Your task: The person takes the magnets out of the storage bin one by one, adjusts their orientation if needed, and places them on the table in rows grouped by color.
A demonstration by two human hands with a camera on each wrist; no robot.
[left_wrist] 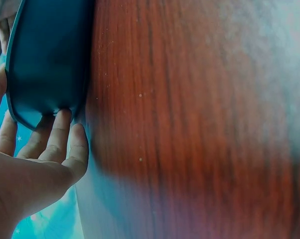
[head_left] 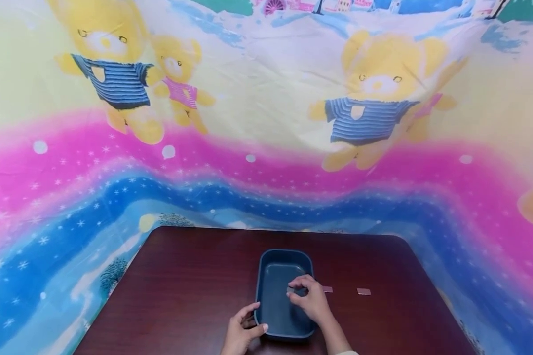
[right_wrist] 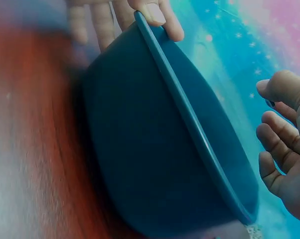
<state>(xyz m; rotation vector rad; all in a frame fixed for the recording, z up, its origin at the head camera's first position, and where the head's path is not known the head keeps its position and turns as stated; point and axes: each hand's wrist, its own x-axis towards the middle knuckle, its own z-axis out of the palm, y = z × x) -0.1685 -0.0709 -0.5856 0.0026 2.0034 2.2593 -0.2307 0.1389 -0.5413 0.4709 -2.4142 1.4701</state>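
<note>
A dark blue-green rectangular tub (head_left: 275, 296) stands on the table. My left hand (head_left: 241, 330) grips its near left corner, thumb at the rim and other fingers against the outer wall. In the left wrist view, the fingers of that left hand (left_wrist: 50, 154) touch the tub's wall (left_wrist: 50, 59). Above the tub's opening, my right hand (head_left: 312, 298) pinches a tiny object between thumb and index finger. In the right wrist view this small dark object (right_wrist: 270, 103) barely shows, so its kind is unclear. The other fingers of the right hand (right_wrist: 289, 144) are loosely bent.
Two small flat pinkish pieces lie right of the tub: one piece (head_left: 363, 292) farther out, another piece (head_left: 327, 289) partly behind the right hand. The dark brown wooden table (head_left: 195, 276) has rounded far corners. A bear-printed cloth (head_left: 257, 187) hangs behind and around it.
</note>
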